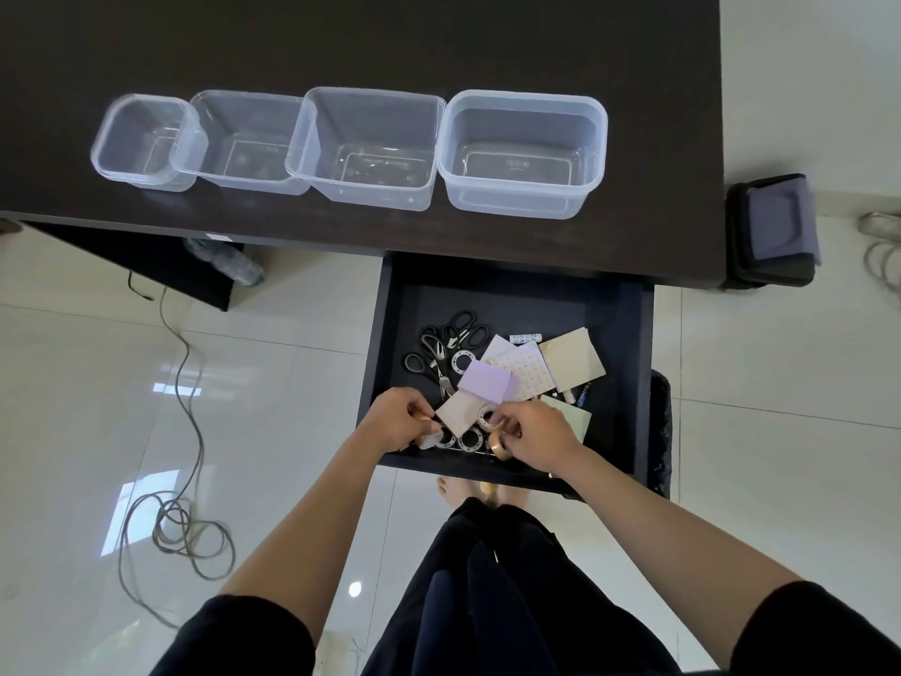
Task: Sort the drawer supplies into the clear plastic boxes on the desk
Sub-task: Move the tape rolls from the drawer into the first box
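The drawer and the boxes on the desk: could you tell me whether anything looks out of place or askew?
Mildly. The drawer is a loose jumble: scissors, tape rolls and paper pads overlap at odd angles. On the desk, the smallest box sits crooked, its rim overlapping the neighbouring box. No visible spills or damage.

4 clear boxes (375,148), 3 scissors (441,351), 5 tape rolls (470,439).

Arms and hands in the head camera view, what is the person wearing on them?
Both arms are bare from the upper arm down, with short black sleeves at the bottom of the view. The left hand and right hand wear no gloves; no rings, watch or bracelets are visible.
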{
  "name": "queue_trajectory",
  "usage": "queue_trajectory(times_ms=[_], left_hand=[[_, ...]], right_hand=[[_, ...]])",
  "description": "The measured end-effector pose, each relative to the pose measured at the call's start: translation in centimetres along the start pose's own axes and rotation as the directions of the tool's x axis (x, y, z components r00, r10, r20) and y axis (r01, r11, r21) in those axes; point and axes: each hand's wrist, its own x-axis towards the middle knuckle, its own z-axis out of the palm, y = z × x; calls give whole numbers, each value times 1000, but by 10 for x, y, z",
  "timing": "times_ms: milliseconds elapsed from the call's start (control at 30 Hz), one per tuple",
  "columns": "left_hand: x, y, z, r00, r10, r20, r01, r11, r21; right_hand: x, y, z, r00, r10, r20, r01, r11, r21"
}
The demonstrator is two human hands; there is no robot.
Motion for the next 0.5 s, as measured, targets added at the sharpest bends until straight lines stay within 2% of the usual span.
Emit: queue_trajectory(times_ms=[200, 500], left_hand=[[-15, 11, -8, 993, 35, -114, -47, 994, -98], [-37, 42, -64, 941, 150, -302, -214, 958, -193]], right_hand=[[-7, -16, -13, 999, -32, -26, 33, 998, 52], [4, -81, -44, 960, -153, -235, 167, 985, 39]])
